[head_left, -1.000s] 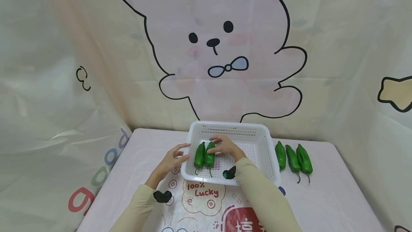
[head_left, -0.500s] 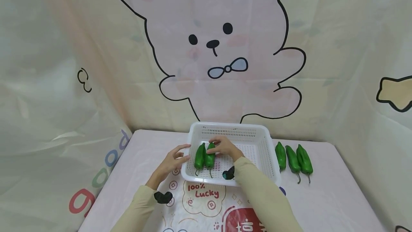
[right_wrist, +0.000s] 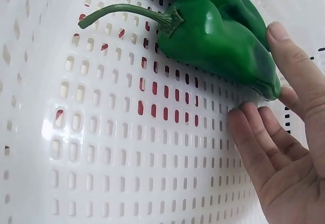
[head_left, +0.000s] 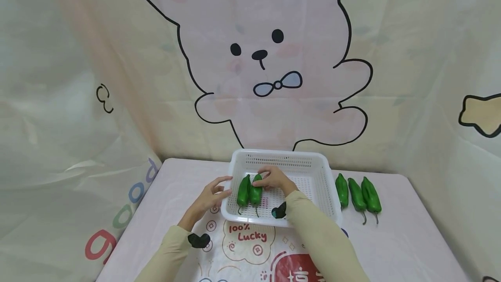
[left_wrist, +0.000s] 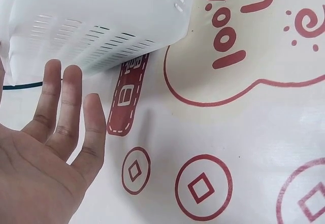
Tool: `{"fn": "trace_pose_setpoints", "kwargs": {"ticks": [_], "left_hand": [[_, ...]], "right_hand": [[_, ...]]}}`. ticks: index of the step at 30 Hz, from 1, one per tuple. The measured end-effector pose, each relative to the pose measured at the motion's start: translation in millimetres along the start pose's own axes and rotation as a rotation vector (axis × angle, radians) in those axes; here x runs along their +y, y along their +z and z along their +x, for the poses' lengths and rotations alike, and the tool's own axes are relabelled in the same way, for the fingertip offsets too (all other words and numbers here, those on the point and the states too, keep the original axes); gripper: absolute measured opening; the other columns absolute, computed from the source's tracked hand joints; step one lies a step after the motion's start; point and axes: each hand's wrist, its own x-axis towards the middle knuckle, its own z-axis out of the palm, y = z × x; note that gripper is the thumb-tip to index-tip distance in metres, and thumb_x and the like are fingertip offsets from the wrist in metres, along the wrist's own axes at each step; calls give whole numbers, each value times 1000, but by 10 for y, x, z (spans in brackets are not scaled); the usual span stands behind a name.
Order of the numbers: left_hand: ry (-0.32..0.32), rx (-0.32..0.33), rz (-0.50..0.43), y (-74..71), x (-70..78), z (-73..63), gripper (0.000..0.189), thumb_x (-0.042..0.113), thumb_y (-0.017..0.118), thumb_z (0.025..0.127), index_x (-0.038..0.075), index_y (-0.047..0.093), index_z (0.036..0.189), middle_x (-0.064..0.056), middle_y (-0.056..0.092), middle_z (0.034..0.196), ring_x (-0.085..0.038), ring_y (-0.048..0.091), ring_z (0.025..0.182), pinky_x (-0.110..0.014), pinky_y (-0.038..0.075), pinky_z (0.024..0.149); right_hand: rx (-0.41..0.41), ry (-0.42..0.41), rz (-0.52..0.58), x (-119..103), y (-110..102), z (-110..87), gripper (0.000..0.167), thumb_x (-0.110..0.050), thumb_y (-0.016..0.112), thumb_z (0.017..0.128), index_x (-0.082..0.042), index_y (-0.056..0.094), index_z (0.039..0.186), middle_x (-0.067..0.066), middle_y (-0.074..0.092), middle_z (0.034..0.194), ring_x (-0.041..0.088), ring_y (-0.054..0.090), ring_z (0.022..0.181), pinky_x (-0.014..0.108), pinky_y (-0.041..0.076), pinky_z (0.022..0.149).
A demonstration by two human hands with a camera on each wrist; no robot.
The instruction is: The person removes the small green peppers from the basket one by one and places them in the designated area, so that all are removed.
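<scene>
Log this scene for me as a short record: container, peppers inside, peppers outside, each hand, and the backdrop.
Container: white perforated basket on the table
Peppers inside: two green, side by side: left pepper and right pepper, stems toward the person
Peppers outside: three green peppers on the table, right of the basket
Left hand: fingers apart, by the basket's left side; contact unclear
Right hand: inside the basket, thumb and finger around the right pepper's tip
Backdrop: cartoon animal
</scene>
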Motion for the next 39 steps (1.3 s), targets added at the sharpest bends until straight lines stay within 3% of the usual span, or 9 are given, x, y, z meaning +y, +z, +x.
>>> {"fn": "trace_pose_setpoints", "kwargs": {"ticks": [5,15,27,39], "left_hand": [[7,-4,2,21,-13,-2,54,22,69,100,16,49,150,-18,60,119,-32,65,105,-48,54,85],[-20,-6,-26,33,-40,-21,55,24,70,99,20,49,150,-16,61,119,-31,64,106,-47,54,85],[-8,6,9,25,-39,1,53,18,67,101,18,48,150,-18,60,120,-31,64,105,-49,54,86],[-3,6,-4,12,-29,-4,52,18,67,101,18,49,149,-19,60,121,-32,65,105,-47,55,83]], "right_hand": [[-13,23,-23,13,-6,25,68,-16,91,78,1,60,136,16,63,104,25,68,80,36,58,69],[-15,-15,-75,8,64,54,61,-15,93,76,-2,66,129,16,61,115,28,59,103,38,57,78],[-86,-7,185,-8,-18,-52,63,0,84,82,1,57,139,23,57,121,32,61,104,46,56,83],[-143,-15,361,-48,-56,-93,63,-2,78,88,5,50,144,23,63,123,35,65,108,45,54,90]]}}
